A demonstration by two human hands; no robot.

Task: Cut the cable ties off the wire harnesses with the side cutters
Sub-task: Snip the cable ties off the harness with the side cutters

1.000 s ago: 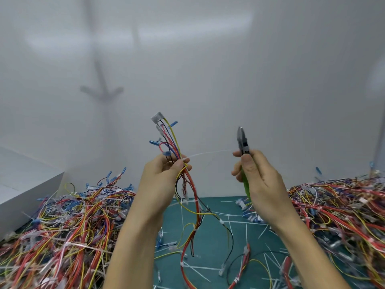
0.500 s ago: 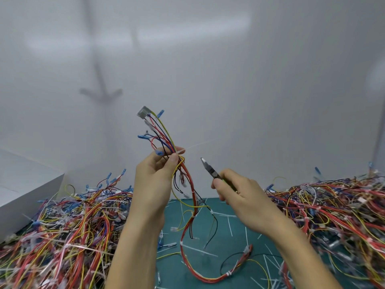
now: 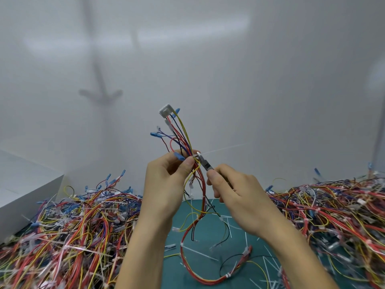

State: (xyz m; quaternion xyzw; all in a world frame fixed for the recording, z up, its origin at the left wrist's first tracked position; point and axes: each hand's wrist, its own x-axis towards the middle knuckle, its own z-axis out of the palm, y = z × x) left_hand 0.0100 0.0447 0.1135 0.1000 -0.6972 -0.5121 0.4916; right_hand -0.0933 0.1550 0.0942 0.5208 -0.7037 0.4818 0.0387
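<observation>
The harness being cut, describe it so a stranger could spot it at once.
Between the two wire piles, above the green mat, the left hand grips one harness. Only it is lifted, topped by a white connector, with side cutters at it.

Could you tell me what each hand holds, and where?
Left hand pinches the wire harness below its fanned ends; right hand grips the side cutters by the handles.

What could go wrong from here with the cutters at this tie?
The tip of the side cutters sits at the cable tie, tight against the wire harness: a deep bite could nick a wire. The left hand pinches the harness right beside the blades, so a slip by the right hand might catch a finger.
</observation>
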